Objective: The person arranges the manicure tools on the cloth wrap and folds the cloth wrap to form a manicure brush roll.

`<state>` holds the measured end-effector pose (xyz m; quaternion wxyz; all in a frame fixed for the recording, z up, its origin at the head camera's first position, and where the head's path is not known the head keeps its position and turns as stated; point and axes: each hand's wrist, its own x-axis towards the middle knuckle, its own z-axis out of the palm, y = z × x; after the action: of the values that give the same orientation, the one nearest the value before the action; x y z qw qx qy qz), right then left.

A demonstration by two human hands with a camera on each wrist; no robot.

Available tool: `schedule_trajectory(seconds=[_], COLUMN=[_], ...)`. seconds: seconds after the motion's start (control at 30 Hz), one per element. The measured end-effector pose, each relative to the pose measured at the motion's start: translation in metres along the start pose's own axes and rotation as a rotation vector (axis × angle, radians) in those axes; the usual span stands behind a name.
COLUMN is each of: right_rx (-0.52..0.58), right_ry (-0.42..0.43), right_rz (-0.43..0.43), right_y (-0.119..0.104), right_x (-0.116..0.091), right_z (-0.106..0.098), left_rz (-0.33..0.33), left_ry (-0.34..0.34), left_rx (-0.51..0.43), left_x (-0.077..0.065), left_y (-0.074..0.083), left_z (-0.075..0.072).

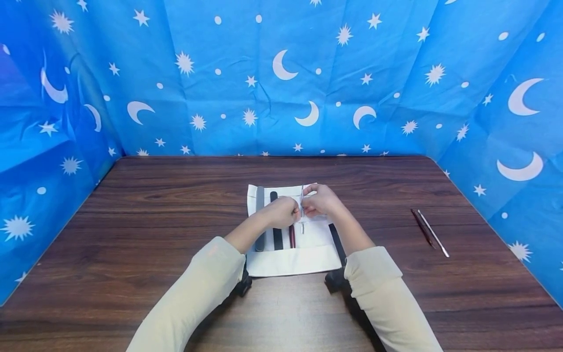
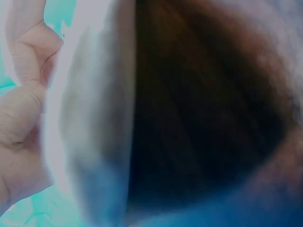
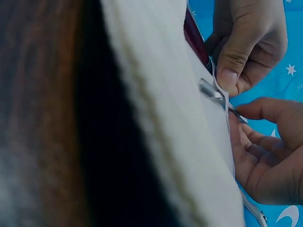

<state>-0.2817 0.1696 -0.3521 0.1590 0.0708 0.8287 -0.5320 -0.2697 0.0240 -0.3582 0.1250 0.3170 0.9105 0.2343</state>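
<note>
A white fabric tool case (image 1: 292, 264) lies unfolded on the table. My right hand (image 1: 321, 200) pinches a slim silver metal tool (image 1: 302, 228) between thumb and fingers, over the case's right half. In the right wrist view the tool's flat end (image 3: 211, 92) pokes out past a thin white band (image 3: 222, 87). My left hand (image 1: 282, 213) pinches that band right beside the tool, thumb on top. Left of the silver tool, a dark red tool (image 1: 292, 237), a black file (image 1: 277, 238) and a grey file (image 1: 260, 200) stand in the case. My left sleeve covers much of the left wrist view.
A dark red slim tool (image 1: 423, 228) and a silver one (image 1: 433, 233) lie side by side on the wooden table (image 1: 176, 195) at the right. A black strap (image 1: 336, 242) lies along the case's right edge. Blue cloth (image 1: 246, 44) hangs behind the table.
</note>
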Motion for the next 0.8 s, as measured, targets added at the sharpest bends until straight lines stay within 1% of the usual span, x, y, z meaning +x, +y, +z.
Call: schedule_trajectory(seconds=[0.1, 0.2, 0.3, 0.43, 0.67, 0.8], right_rx=[0.002, 0.011, 0.015, 0.026, 0.033, 0.042], right_ry=[-0.042, -0.050, -0.062, -0.076, -0.041, -0.046], right_rz=[-0.023, -0.059, -0.075, -0.069, -0.046, -0.040], right_y=[0.0015, 0.0019, 0.0020, 0.0037, 0.0072, 0.0081], right_x=[-0.0042, -0.0073, -0.0089, -0.0079, -0.0034, -0.0027], right_z=[0.0011, 0.0013, 0.0007, -0.0008, -0.0011, -0.0011], left_rz=[0.007, 0.001, -0.014, -0.022, -0.020, -0.026], left_ry=[0.001, -0.003, -0.008, -0.014, -0.014, -0.018], left_rx=[-0.002, -0.002, 0.001, 0.006, 0.007, -0.002], left_x=[0.0006, 0.0012, 0.0013, 0.0011, 0.0003, -0.0006], left_y=[-0.0001, 0.0001, 0.0003, 0.0008, 0.0011, 0.0006], left_z=[0.0002, 0.0002, -0.0001, -0.0003, 0.0003, 0.0009])
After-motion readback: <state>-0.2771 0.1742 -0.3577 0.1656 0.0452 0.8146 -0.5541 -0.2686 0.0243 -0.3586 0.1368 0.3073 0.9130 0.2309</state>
